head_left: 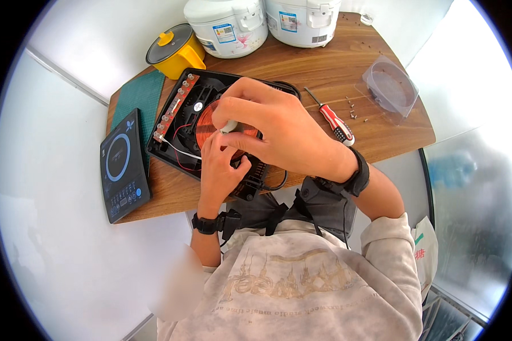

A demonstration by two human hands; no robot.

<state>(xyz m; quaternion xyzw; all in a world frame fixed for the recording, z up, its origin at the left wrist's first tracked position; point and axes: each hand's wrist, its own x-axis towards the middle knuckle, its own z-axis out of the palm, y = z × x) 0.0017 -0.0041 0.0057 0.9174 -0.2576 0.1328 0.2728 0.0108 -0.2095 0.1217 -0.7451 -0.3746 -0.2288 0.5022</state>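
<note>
Nearest the camera, observe pale patterned shirt (293, 278). Beyond, find right hand (284, 128) arched over black base (168, 156), thumb and index finger narrow, apparently pinching white piece (229, 126) above coil (205, 126). Observe left hand (217, 173) at the near left side, fingers bunched, tips close by white piece; cannot tell touching from apart, nor confirm any grip. Judge white piece light from its small size, likely smooth and perhaps slippery; cannot establish stiff or soft. Advise holding by its sides in a gentle pinch. Treat white wire (182, 151) as thin and flexible, presumably fragile at its ends; advise against pulling. Cannot trace it past left hand, nor confirm a joint with white piece. Rate base as stiff and fairly heavy, best taken at opposite rims, away from coil and red strip (174, 111), both judged easily damaged. Rate coil as firm overall but prone to scraping; advise against pressing fingertips into its windings. As to position, record white piece near the tips of right thumb and index finger, coil directly below and partly hidden, base under both hands and left of screwdriver (335, 122).
</note>
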